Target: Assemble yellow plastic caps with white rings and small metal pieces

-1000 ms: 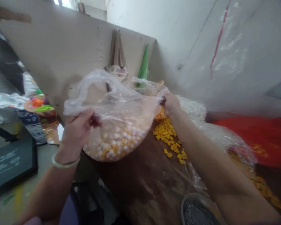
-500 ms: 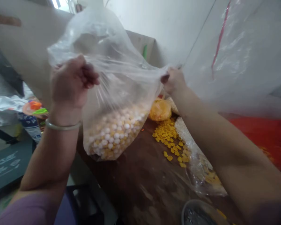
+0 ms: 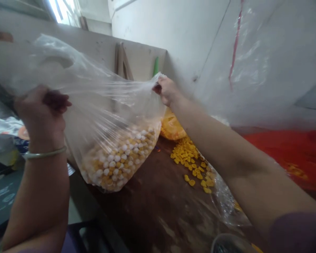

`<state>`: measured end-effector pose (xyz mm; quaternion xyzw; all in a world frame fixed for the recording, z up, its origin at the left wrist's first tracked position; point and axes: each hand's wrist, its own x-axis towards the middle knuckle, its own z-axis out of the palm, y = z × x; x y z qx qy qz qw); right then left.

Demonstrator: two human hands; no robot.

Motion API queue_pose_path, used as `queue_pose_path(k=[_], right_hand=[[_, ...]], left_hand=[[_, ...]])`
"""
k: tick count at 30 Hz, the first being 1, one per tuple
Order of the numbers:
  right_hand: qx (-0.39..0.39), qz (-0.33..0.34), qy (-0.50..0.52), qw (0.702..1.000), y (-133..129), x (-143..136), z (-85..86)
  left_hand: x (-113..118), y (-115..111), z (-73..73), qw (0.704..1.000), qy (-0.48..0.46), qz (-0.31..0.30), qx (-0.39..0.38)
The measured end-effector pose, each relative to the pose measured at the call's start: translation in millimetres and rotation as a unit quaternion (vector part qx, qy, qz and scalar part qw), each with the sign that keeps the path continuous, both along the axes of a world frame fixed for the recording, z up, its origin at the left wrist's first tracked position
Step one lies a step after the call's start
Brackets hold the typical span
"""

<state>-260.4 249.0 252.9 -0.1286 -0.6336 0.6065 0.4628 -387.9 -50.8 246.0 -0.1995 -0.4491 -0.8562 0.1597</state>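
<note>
- Where the left hand point(image 3: 43, 114) grips the clear bag point(image 3: 107, 109), its fingers curl into the film.
- Between both hands, the bag hangs by the edge of the brown table point(image 3: 150, 207); it should handle soft, slippery and bottom-heavy with white and yellow balls point(image 3: 121, 158), so gathers near the rim look the safest hold.
- Fingers of the right hand point(image 3: 167, 92) pinch an upper corner.
</note>
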Motion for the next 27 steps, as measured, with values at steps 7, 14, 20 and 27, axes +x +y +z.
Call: queue_pose_path(k=[7, 14, 20, 27], right_hand=[[-0.01, -0.013, -0.013, 1.0, -8, -4, -15.8], [-0.023, -0.038, -0.03, 0.999, -4, 7, -33.6], [-0.006, -0.064, -0.071, 0.995, 3, 16, -47.7], [-0.02, -0.1, -0.145, 0.984, 2, 33, -64.4]], left_hand=[[-6, -2, -9.2, 0.999, -0.048, -0.01, -0.022], [-1, -7, -20.3, 0.998, -0.011, -0.057, -0.029], [5, -4, -21.5, 0.994, -0.022, -0.098, -0.04], [24, -7, -24.2, 0.989, -0.013, -0.141, -0.037]])
